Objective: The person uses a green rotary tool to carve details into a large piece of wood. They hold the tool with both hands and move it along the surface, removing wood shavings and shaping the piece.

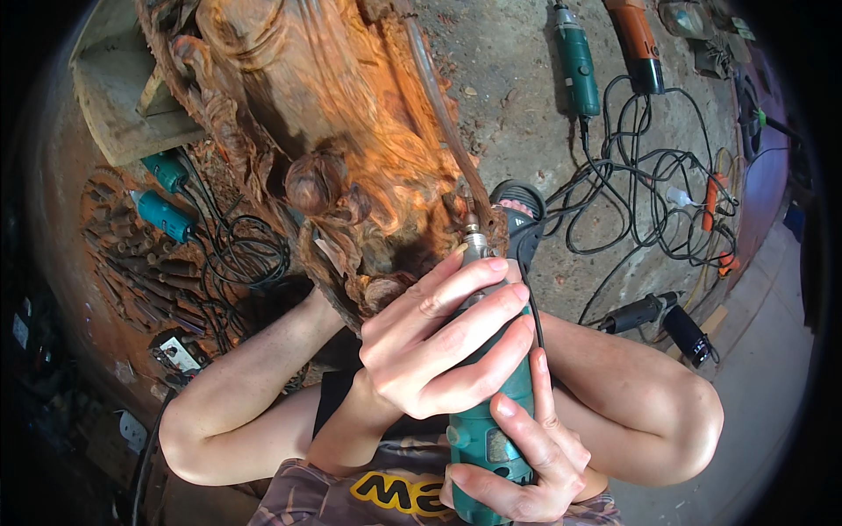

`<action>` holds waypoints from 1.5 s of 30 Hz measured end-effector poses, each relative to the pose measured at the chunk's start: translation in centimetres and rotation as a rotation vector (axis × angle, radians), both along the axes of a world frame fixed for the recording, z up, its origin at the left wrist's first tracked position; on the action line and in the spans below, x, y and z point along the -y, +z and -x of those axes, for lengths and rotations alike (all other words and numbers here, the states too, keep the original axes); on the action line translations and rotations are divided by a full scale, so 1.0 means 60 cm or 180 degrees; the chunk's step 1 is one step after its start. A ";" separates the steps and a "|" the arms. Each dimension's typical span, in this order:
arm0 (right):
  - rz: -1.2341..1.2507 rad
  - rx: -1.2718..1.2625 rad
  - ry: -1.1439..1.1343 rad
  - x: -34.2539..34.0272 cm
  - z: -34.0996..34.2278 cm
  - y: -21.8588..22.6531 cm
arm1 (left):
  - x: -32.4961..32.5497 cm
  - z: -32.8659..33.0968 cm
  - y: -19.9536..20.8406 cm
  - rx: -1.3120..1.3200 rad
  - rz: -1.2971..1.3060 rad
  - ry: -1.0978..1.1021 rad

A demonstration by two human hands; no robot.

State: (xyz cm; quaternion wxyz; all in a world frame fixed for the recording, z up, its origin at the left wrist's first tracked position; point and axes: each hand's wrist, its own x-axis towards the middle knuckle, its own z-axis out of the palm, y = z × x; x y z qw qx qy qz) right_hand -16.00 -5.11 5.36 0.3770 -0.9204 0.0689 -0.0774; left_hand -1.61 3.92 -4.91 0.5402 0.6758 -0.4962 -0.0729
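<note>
A green die grinder [493, 430] is gripped in both my hands, its metal collet end pointing away from me. My left hand [447, 337] wraps over its front part, fingers lying across the body. Lower down, my right hand [539, 460] closes around the rear of the housing. The collet tip meets the near right end of a large carved piece of reddish-brown wood [324, 96]; whether the bit touches it cannot be made out. Rounded lumps and curled, leaf-like edges show on the carving's near end. A dark cord runs beside my left fingertips.
Another green grinder [576, 70] and an orange power tool [638, 39] lie on the floor at far right, near tangled black cables [631, 167]. Teal grinders [164, 216] and a pile of slender rods [145, 272] are at left. My sandalled foot [522, 219] is beside the carving.
</note>
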 end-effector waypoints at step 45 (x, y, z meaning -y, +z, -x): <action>0.0148 -0.0545 0.0368 -0.016 -0.033 0.037 | -0.012 0.036 -0.001 -0.0705 0.0381 0.0709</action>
